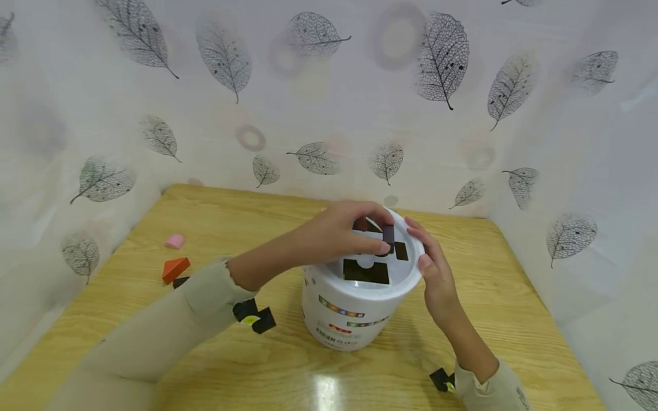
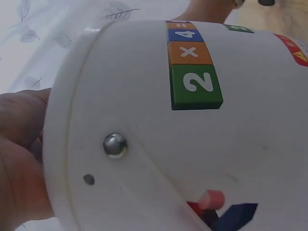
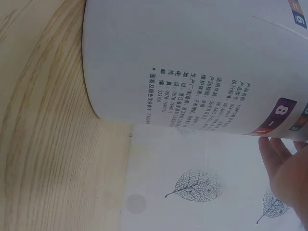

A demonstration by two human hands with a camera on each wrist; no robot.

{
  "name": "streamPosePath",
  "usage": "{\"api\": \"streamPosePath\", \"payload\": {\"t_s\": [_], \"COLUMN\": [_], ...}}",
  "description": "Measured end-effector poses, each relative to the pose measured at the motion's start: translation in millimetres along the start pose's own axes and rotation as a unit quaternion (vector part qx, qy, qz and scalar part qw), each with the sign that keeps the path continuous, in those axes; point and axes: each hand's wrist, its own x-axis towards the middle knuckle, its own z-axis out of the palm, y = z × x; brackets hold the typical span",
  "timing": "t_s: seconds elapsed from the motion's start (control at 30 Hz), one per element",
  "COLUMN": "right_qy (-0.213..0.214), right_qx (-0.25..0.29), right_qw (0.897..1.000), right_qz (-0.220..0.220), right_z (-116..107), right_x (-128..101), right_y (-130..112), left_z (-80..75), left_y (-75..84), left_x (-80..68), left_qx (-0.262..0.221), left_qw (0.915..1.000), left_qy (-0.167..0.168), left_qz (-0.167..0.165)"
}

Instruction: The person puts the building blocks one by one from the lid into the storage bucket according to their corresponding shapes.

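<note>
A white bucket (image 1: 336, 319) with a shape-sorter lid (image 1: 401, 279) stands upright on the table; the lid has several dark cut-out openings. Over the lid, my left hand (image 1: 329, 234) pinches a small dark block (image 1: 388, 235) between thumb and fingers, close to an opening at the right side. The block is hidden in the left wrist view, where part of the left hand (image 2: 21, 154) shows beyond the bucket's rim. My right hand (image 1: 438, 279) rests on the right side of the rim with fingers extended. The right wrist view shows its fingertips (image 3: 272, 151) against the bucket's printed side.
On the left of the wooden table (image 1: 231, 217) lie a pink block (image 1: 175, 241), an orange-red triangular block (image 1: 175, 269) and a dark block (image 1: 180, 282), partly covered by the left sleeve. A leaf-patterned sheet (image 1: 319, 103) encloses the back and sides.
</note>
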Motion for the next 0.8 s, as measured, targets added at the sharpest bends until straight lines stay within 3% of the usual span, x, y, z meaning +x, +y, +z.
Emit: {"api": "streamPosePath", "payload": {"t_s": [0.33,0.8], "right_qy": [-0.006,0.001], "right_qx": [0.001,0.006], "right_qw": [1.000,1.000], "right_qz": [-0.001,0.002], "right_z": [1,2], "right_x": [-1,-1], "right_y": [-1,-4], "left_z": [8.0,15.8], "left_y": [4.7,5.4], "left_x": [24.7,33.7], "left_qx": [0.046,0.081], "left_qw": [0.9980,0.9931], "left_qy": [-0.043,-0.082], "left_qz": [-0.001,-0.019]}}
